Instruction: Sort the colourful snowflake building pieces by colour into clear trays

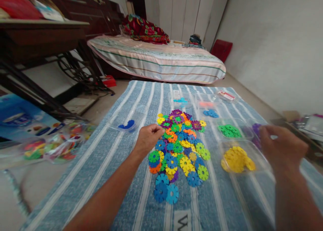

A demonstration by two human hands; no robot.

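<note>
A loose pile of colourful notched plastic discs [185, 163] lies in the middle of the cloth, with some purple square pieces [196, 125] among its far part. My left hand [148, 137] is closed at the pile's left edge, fingertips pinched together; whether a disc is between them is hidden. Off to the right, my right hand [284, 148] is closed beside the clear boxes. Purple pieces [256, 129] show right by its fingertips, but blur hides whether it grips one. Nearest this hand are a box of yellow discs [236, 159] and one of green discs [229, 130].
More clear boxes hold light blue pieces [180, 100], blue pieces [210, 113] and orange pieces [206, 104]. At left stands a box with dark blue pieces [127, 124]. The striped cloth [121, 163] covers the surface. Bags of coloured pieces [63, 147] lie at left; a bed [161, 61] stands beyond.
</note>
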